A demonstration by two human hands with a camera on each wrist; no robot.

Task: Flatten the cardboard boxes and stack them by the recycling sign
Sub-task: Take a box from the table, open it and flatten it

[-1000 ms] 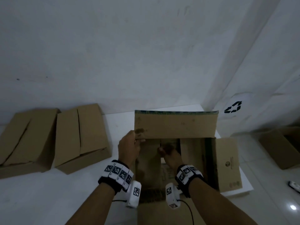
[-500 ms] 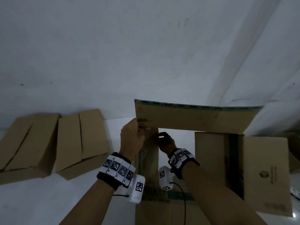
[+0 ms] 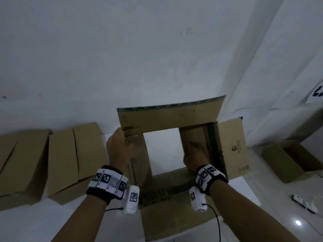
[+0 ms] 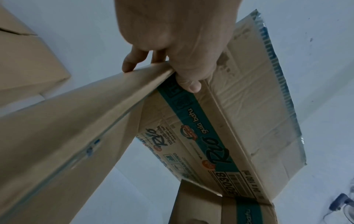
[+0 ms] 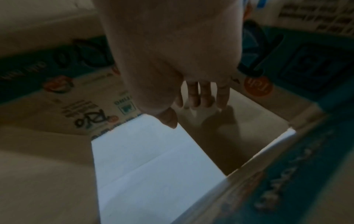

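**Cardboard box held open as a tube, both hands on opposite walls**

Cardboard box (image 3: 174, 154), printed with a teal band and opened at both ends, stands as a hollow tube on the white table (image 3: 35, 224) directly in front of the person, so the tabletop shows through its middle. Its far flap (image 3: 167, 117) stands up at 12 o'clock, a side flap (image 3: 232, 147) with a small round logo swings out toward 3 o'clock, and the near flap (image 3: 174, 215) lies flat toward 6 o'clock.

Left hand (image 3: 118, 147) is at the box's 9 o'clock wall, near the far corner. In the left wrist view the thumb (image 4: 191, 84) is pressed on the printed face while the fingers (image 4: 132, 60) wrap over the folded edge, so it is grasping that corner. Right hand (image 3: 194, 154) is inside the tube against the 3 o'clock wall; the right wrist view shows its fingers (image 5: 203, 94) laid fairly straight on the inner cardboard, pressing rather than clasping (the picture is dim and soft, so the thumb's contact is unclear).

Collapsing the tube probably turns on this: the hands sit on opposite walls, with the open axis running up toward the head camera. Pushing one wall toward 12 o'clock and drawing the other toward 6 should shear the box flat along its corner creases.

Outward, two closed cardboard boxes (image 3: 70, 159) lie at 9 o'clock on the table, another open box (image 3: 288, 159) sits at 3 o'clock on the floor, and the recycling sign (image 3: 319, 92) is just in view on the wall at about 2 o'clock, well apart from the hands.
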